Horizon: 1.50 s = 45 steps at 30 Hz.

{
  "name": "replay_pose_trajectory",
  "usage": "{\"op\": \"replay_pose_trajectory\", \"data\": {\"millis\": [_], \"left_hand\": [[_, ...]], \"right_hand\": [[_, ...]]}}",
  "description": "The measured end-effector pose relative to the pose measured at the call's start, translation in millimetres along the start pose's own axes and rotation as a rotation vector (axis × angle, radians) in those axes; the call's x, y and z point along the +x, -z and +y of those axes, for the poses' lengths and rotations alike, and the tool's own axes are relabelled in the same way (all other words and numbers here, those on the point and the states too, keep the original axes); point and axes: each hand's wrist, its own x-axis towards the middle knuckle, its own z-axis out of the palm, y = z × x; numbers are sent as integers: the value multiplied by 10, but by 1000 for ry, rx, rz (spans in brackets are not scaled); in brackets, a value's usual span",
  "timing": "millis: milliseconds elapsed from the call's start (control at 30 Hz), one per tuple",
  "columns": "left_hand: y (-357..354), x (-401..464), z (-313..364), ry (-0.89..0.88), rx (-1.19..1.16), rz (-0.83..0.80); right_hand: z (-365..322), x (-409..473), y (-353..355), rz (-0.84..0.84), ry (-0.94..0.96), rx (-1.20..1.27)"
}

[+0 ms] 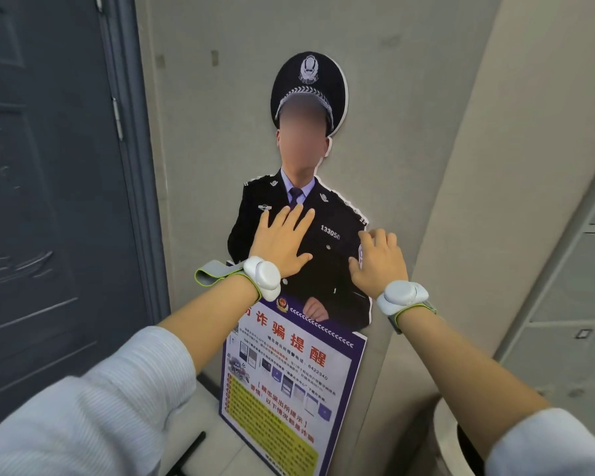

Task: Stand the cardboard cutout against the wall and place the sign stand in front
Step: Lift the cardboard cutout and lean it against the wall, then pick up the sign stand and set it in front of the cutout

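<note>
The cardboard cutout shows a uniformed officer above a purple notice board with red and yellow print. It stands upright, leaning back on the grey wall. My left hand lies flat on the cutout's chest, fingers spread. Over at the cutout's right edge my right hand rests on the printed arm, fingers slightly curled over the rim. A dark bar lies on the floor at the lower left; I cannot tell whether it belongs to the sign stand.
A dark blue metal door fills the left side. A beige wall corner rises to the right, with grey cabinets beyond it. A pale round bin stands at the lower right.
</note>
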Motion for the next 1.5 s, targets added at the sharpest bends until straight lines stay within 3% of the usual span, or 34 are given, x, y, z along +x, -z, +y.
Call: {"op": "replay_pose_trajectory", "data": {"millis": [367,767,1500], "left_hand": [[602,-1014,145,112,-6,-20],[1086,-2871,102,321,26,-240],[623,-5760,-772,621,-37,-683]], "right_hand": [[-261,-781,565,-24,88,43],[-915,-1982,833,-138,227,191],[-2790,-3868,-217,-554,363,239]]}}
